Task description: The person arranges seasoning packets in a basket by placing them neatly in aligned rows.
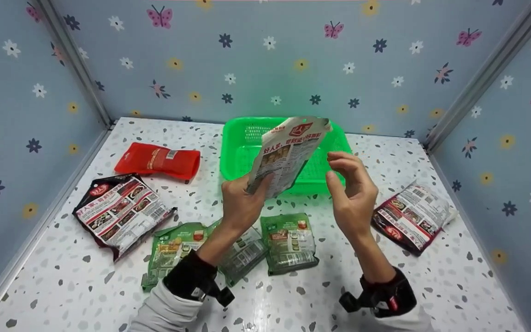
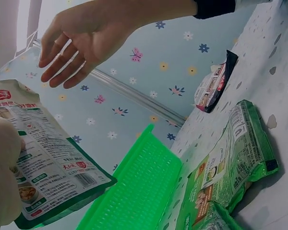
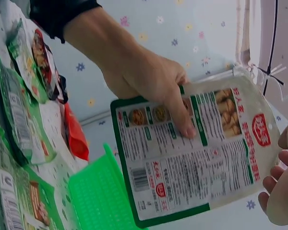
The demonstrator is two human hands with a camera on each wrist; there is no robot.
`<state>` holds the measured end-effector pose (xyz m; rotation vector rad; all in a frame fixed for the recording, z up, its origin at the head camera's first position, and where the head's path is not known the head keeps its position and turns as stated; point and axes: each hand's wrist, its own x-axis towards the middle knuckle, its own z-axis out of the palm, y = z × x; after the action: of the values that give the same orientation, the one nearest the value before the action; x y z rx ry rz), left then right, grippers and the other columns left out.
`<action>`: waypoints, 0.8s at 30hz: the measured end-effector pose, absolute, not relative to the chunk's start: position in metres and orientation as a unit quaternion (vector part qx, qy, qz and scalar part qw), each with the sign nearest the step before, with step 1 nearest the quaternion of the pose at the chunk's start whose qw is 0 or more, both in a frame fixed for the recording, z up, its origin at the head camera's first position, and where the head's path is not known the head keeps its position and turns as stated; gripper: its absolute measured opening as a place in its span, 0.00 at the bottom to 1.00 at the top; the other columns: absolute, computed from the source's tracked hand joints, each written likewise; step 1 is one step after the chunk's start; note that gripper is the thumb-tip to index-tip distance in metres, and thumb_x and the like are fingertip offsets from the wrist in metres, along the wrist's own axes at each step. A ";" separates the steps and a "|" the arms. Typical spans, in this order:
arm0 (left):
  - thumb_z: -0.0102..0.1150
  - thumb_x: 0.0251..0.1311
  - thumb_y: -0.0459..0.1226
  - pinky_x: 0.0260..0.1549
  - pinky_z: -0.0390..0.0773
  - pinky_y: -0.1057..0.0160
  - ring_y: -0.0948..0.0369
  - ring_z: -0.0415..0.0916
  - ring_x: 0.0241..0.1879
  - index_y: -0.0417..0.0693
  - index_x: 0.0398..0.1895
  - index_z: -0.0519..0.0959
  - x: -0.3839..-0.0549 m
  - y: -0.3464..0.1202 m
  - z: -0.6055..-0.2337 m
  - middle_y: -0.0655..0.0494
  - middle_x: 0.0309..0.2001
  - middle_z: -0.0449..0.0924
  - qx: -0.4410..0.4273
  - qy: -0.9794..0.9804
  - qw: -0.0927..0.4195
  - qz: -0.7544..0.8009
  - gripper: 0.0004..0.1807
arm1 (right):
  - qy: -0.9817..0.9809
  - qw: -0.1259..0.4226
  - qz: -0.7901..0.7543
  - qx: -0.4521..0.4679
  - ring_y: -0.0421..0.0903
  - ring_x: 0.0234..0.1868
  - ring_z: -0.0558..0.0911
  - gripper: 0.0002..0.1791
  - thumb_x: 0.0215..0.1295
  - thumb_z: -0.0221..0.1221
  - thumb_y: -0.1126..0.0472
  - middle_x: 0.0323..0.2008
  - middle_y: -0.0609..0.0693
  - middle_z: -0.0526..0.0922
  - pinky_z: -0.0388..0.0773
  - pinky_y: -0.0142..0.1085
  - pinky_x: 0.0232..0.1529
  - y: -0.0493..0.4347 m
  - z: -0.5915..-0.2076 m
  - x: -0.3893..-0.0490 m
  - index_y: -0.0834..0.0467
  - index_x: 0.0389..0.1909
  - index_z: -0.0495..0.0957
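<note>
On the speckled table (image 1: pixel 302 299), a green basket (image 1: pixel 230 150) is placed, a printed pouch (image 1: pixel 289 153) is held raised near it, gripped by the left hand (image 1: pixel 240 205), and the right hand (image 1: pixel 354 196) is held apart, fingers loosely bent.

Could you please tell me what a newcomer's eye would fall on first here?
Probably the green basket at the back of the table. Before it, the left hand holds up a pale pouch, with the right hand nearby. A red packet lies left of the basket.
</note>
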<state>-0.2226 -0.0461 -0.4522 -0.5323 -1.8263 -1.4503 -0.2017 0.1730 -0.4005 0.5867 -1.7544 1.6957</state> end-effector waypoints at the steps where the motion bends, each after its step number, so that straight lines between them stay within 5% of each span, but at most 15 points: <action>1: 0.76 0.68 0.28 0.37 0.96 0.46 0.46 0.98 0.40 0.34 0.49 0.94 -0.222 -0.046 -0.452 0.39 0.42 0.96 -0.213 -0.713 0.384 -0.546 0.09 | -0.669 0.298 0.640 0.232 0.47 0.69 0.86 0.12 0.75 0.60 0.79 0.63 0.53 0.86 0.81 0.41 0.78 0.171 -0.400 -0.198 0.80 0.55 0.78; 6: 0.76 0.65 0.24 0.33 0.94 0.49 0.47 0.97 0.40 0.34 0.52 0.93 -0.215 -0.045 -0.446 0.38 0.43 0.96 -0.252 -0.715 0.437 -0.484 0.13 | -0.686 0.240 0.633 0.266 0.47 0.73 0.83 0.18 0.77 0.60 0.77 0.70 0.61 0.81 0.79 0.46 0.80 0.162 -0.397 -0.180 0.79 0.63 0.74; 14: 0.76 0.64 0.21 0.48 0.96 0.52 0.44 0.97 0.49 0.32 0.58 0.90 -0.203 -0.041 -0.434 0.36 0.51 0.95 -0.294 -0.715 0.481 -0.413 0.19 | -0.676 0.205 0.650 0.280 0.53 0.76 0.81 0.31 0.77 0.61 0.75 0.80 0.59 0.73 0.82 0.47 0.78 0.156 -0.392 -0.162 0.74 0.78 0.66; 20: 0.79 0.60 0.21 0.50 0.95 0.50 0.44 0.96 0.50 0.32 0.58 0.90 -0.203 -0.042 -0.437 0.36 0.52 0.95 -0.289 -0.720 0.539 -0.329 0.21 | -0.684 0.137 0.661 0.277 0.49 0.85 0.74 0.47 0.73 0.60 0.76 0.88 0.69 0.58 0.79 0.45 0.82 0.153 -0.390 -0.155 0.70 0.89 0.51; 24: 0.73 0.62 0.20 0.55 0.94 0.48 0.45 0.96 0.54 0.34 0.60 0.90 -0.204 -0.041 -0.439 0.38 0.56 0.94 -0.285 -0.726 0.562 -0.276 0.22 | -0.677 0.095 0.670 0.289 0.54 0.86 0.71 0.54 0.69 0.65 0.72 0.88 0.70 0.58 0.79 0.43 0.82 0.152 -0.392 -0.154 0.69 0.91 0.46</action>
<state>-0.2043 -0.0408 -0.4388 -0.6704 -1.7104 -0.6496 -0.1544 0.1520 -0.3919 0.8577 -2.0088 1.9862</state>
